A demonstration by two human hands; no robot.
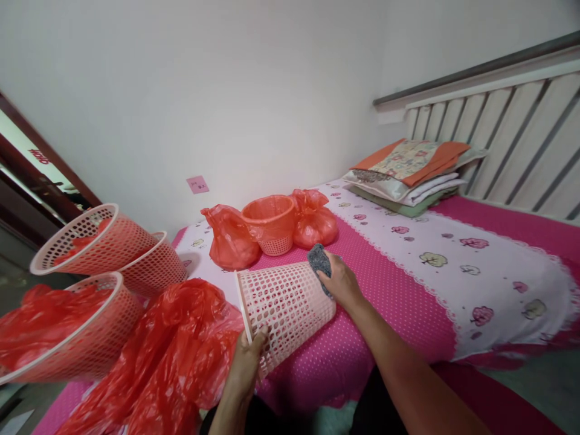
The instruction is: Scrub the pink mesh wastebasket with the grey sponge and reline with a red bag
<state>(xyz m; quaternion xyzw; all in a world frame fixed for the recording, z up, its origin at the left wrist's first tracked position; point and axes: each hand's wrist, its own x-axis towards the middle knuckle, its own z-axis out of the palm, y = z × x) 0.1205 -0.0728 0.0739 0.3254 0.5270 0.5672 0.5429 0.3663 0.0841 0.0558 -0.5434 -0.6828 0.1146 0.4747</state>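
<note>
A pale pink perforated plastic wastebasket (290, 308) lies tipped on its side over the bed's near edge, its rim facing left. My left hand (251, 356) grips that rim, with fingers wrapped over the outer wall and the thumb hidden. In my right hand (338, 279) is a dark grey cloth (321, 269), pressed against the wastebasket near its base. Crumpled red plastic bags (181, 356) lie just left of my left hand.
Several more pink baskets (129, 241) with red bags stand at the left. Behind, a red-lined basket (272, 220) sits between two red bundles (233, 238). Folded bedding (412, 166) is stacked by the headboard (507, 133) on the pink bedspread (403, 284).
</note>
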